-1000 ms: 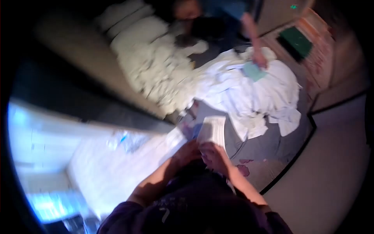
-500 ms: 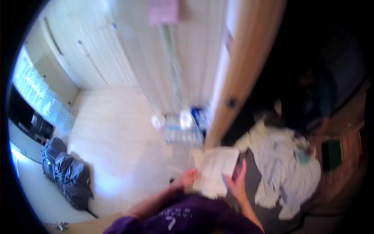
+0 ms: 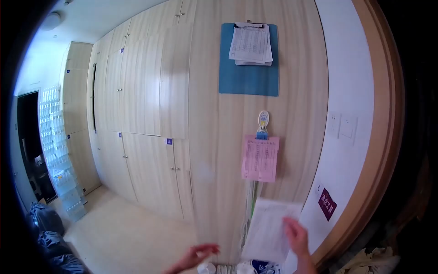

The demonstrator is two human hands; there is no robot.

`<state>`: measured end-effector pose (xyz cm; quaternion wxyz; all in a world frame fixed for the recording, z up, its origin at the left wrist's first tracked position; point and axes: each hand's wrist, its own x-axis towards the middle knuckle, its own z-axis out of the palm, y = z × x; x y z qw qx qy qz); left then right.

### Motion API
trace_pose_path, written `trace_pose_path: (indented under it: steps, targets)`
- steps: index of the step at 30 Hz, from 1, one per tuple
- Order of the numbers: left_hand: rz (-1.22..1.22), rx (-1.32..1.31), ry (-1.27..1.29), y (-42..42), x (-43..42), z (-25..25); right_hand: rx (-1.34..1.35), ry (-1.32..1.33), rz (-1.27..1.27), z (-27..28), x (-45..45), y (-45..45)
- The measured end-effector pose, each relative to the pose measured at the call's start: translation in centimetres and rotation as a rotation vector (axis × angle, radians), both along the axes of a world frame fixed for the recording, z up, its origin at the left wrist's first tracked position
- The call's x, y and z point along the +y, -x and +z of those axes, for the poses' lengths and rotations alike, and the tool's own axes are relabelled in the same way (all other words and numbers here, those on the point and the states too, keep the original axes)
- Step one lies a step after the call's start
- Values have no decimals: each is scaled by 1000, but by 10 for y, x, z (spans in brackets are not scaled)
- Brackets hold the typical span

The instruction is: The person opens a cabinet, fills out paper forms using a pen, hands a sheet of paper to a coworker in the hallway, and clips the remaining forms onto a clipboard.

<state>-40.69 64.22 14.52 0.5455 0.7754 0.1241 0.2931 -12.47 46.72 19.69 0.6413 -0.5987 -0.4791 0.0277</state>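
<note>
Paper (image 3: 268, 230) in right hand (image 3: 297, 236)

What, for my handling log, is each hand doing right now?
Left hand: open, nothing seen in it.
Right hand: closed, holding a white paper sheet near its edge.

Paper (image 3: 269, 230) in the right hand (image 3: 298, 237), before the panel (image 3: 299, 100) — clipboard (image 3: 248, 80) above, cabinets (image 3: 141, 86) left.

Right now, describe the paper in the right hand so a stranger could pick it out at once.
Find the wood-grain panel left of the brown door frame, and look down past the blue clipboard and pink sheet. Below them is the white paper in the right hand; unlike the others, it is held, not hung.
</note>
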Motion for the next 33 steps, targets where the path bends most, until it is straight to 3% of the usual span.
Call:
trace_pose_path:
  steps: [1, 4, 7, 10, 13, 17, 24, 29, 33]
  targets:
    - [55, -125, -105, -2, 26, 22, -111, -82, -41, 37, 10, -9]
    - [311, -167, -481, -2, 74, 142, -342, -375, -70, 132, 49, -37]
    - [459, -208, -789, -7, 106, 235, -316, -404, -12, 224, 85, -49]
    - [542, -280, -1077, -17, 132, 316, -650, -547, -15, 309, 136, -54]
    - [632, -370, -1364, -32, 162, 381, -700, -484, 23, 381, 179, -62]
    - [748, -531, -1550, -54, 196, 468, -834, -479, -96, 453, 222, -72]
    - [1008, -588, -1579, -103, 213, 588, -690, -393, -99, 531, 285, -93]
    - [1029, -568, -1595, -153, 213, 626, -561, -544, 24, 557, 313, -124]
    - [993, -505, -1581, -197, 214, 637, -653, -626, -80, 553, 316, -126]
